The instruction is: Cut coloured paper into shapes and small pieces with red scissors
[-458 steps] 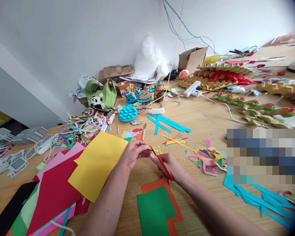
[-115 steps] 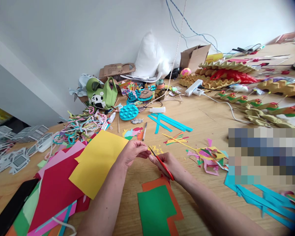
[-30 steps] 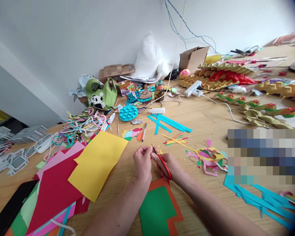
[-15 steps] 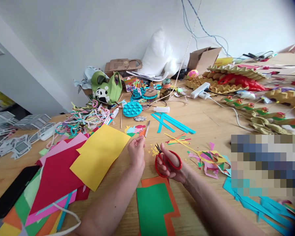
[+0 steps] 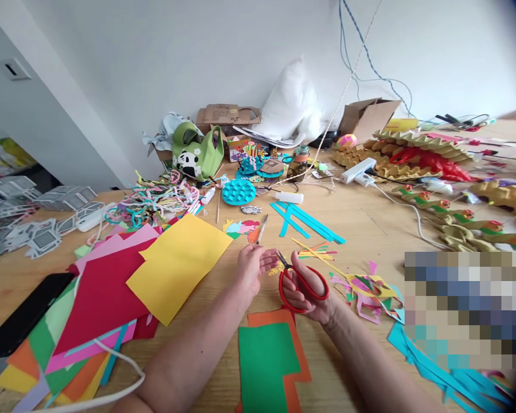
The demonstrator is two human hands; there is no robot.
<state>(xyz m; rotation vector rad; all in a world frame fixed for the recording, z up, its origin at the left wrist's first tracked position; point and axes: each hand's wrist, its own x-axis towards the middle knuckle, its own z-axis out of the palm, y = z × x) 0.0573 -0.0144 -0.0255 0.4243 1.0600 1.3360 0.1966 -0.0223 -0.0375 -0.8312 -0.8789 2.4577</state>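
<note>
Right hand (image 5: 303, 289) grips my red-handled scissors (image 5: 298, 280), fingers through the loops, blades nearly closed and pointing up-left toward my left hand (image 5: 253, 266). Whether that left hand pinches anything, I cannot tell; its fingers are loosely spread. Tiny yellow scraps (image 5: 276, 268) lie between both hands. Just left sits a yellow sheet (image 5: 178, 263); below my wrists, green paper (image 5: 264, 364).

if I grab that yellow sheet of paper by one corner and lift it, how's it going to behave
The yellow sheet looks thin and lies flat on the red sheet, so it would probably droop rather than stay stiff. It seems very light, likely to flutter or slide. Pushed, it would probably glide across the smooth paper beneath.
</note>
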